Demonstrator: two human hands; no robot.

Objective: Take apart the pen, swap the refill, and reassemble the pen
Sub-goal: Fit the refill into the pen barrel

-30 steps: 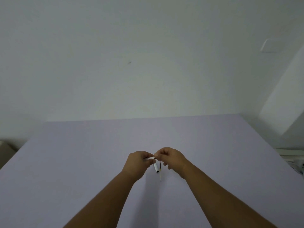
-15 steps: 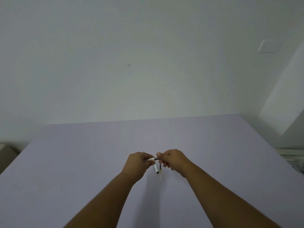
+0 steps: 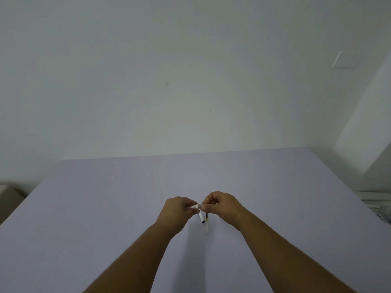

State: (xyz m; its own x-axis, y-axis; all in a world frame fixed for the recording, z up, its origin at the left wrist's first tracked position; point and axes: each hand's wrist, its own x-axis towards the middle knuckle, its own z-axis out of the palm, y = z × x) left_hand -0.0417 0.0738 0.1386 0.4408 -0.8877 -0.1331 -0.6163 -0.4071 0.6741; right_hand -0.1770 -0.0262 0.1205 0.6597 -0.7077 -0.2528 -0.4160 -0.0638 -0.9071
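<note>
Both forearms enter from the bottom edge, elbows cut off. On the lilac table [image 3: 105, 208], just nearer than the hands, lie a thin refill [image 3: 207, 224] and a white cap [image 3: 201, 217] with a dark end — the far ends of both pass under the fingers. Above them the left hand [image 3: 177, 210] pinches a white pen barrel [image 3: 193, 206], mostly hidden in its curled fingers. The right hand [image 3: 222, 205] is closed on something slender at the barrel's mouth — too small to identify. Beyond, a plain wall [image 3: 190, 81] carries a faint switch plate [image 3: 343, 59].
</note>
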